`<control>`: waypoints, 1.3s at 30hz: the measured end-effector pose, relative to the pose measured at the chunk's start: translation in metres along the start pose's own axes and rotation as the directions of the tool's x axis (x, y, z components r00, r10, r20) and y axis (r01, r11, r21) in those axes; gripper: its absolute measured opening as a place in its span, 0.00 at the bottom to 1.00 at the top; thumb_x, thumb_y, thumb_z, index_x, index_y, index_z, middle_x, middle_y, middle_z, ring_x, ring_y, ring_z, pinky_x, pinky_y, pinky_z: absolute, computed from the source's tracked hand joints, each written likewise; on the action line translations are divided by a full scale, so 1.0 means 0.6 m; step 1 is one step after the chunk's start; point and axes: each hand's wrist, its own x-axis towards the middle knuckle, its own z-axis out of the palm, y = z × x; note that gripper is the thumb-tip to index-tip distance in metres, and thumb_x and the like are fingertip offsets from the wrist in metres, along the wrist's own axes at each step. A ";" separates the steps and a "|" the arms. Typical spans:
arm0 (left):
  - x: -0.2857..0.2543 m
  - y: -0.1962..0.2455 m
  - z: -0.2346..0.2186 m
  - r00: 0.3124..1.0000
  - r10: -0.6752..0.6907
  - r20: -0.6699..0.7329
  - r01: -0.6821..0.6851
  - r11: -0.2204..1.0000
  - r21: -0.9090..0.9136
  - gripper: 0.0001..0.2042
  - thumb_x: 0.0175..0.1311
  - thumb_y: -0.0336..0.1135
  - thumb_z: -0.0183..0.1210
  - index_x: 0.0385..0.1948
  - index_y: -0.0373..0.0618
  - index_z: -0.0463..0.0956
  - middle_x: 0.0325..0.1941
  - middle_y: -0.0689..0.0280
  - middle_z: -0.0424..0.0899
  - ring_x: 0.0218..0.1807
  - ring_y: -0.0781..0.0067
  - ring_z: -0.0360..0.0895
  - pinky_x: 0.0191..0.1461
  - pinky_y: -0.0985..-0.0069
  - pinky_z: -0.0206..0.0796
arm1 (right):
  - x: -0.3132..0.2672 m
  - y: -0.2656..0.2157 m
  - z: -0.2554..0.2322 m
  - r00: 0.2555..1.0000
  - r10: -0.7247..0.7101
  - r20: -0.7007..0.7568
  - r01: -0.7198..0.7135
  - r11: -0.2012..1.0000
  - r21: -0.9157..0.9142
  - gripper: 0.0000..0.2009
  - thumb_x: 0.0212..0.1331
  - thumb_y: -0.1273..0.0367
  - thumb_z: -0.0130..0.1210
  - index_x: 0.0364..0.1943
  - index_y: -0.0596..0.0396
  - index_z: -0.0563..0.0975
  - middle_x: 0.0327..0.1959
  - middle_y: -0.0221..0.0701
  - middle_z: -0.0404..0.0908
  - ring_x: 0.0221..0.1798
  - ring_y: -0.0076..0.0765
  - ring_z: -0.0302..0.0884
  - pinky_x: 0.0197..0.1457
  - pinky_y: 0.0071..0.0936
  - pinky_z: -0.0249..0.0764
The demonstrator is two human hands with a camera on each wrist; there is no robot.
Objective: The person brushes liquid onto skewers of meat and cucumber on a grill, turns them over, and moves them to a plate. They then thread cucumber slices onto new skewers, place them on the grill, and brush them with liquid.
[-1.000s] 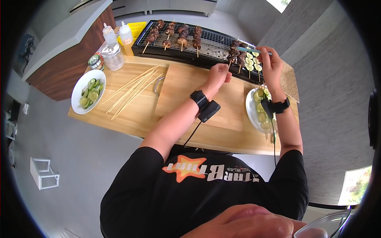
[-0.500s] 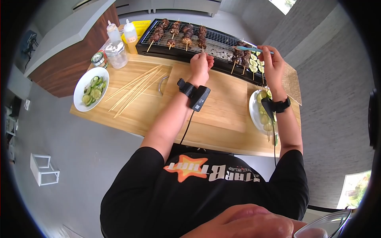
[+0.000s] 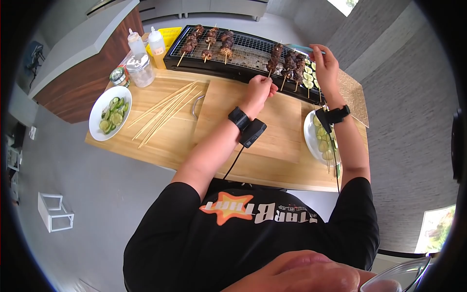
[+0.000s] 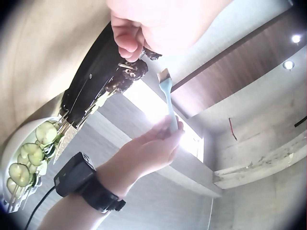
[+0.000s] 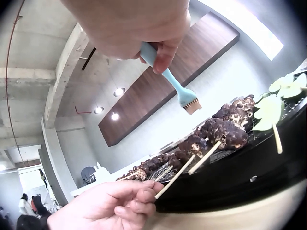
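meat skewer (image 3: pixel 276 54): browned chunks, wooden stick pinched by left hand (image 3: pixel 260 91), over grill (image 3: pixel 233 73) | basting brush (image 5: pixel 184 95): light-blue, tilted in right hand (image 3: pixel 327 69), bristles down (pale at the tips)

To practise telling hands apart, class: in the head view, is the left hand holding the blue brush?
No, the right hand holds the blue brush, while the left hand pinches a meat skewer.
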 end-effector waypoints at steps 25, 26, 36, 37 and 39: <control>0.003 -0.004 0.005 0.997 0.014 0.081 -0.017 0.999 0.045 0.10 0.68 0.38 0.52 0.36 0.39 0.71 0.26 0.63 0.81 0.25 0.77 0.77 0.29 0.81 0.69 | -0.064 -0.052 0.006 0.996 0.005 0.088 -0.001 0.999 -0.044 0.11 0.68 0.66 0.50 0.40 0.61 0.78 0.24 0.27 0.77 0.28 0.17 0.71 0.32 0.17 0.68; 0.005 -0.004 0.003 0.996 0.005 0.092 -0.008 0.999 0.038 0.12 0.68 0.40 0.52 0.35 0.38 0.71 0.26 0.63 0.81 0.24 0.76 0.77 0.28 0.80 0.69 | -0.065 -0.054 0.005 0.999 -0.023 0.048 0.024 1.000 -0.018 0.11 0.68 0.66 0.50 0.40 0.61 0.78 0.23 0.26 0.76 0.28 0.16 0.71 0.33 0.17 0.68; 0.041 0.058 -0.061 0.886 0.104 -0.452 -0.255 0.924 -0.286 0.27 0.69 0.58 0.42 0.23 0.40 0.67 0.18 0.65 0.74 0.16 0.77 0.70 0.18 0.78 0.65 | -0.061 -0.077 0.001 0.999 -0.029 -0.028 0.036 0.962 0.271 0.11 0.68 0.67 0.49 0.39 0.61 0.77 0.34 0.28 0.81 0.32 0.17 0.73 0.38 0.17 0.70; 0.038 0.071 -0.070 0.875 0.014 -0.484 -0.243 0.877 -0.414 0.24 0.71 0.55 0.41 0.27 0.39 0.67 0.21 0.64 0.75 0.18 0.77 0.71 0.20 0.80 0.66 | -0.059 -0.076 0.002 0.999 -0.032 -0.021 0.036 0.962 0.269 0.11 0.68 0.67 0.49 0.39 0.62 0.77 0.35 0.28 0.81 0.32 0.17 0.73 0.38 0.17 0.71; 0.051 0.065 -0.093 0.890 0.051 -0.453 -0.281 0.844 -0.457 0.21 0.70 0.53 0.43 0.33 0.40 0.68 0.24 0.63 0.77 0.22 0.77 0.73 0.24 0.79 0.68 | -0.058 -0.071 0.002 0.999 -0.034 -0.007 0.034 0.963 0.269 0.11 0.68 0.67 0.49 0.40 0.62 0.77 0.37 0.28 0.81 0.32 0.17 0.73 0.38 0.17 0.71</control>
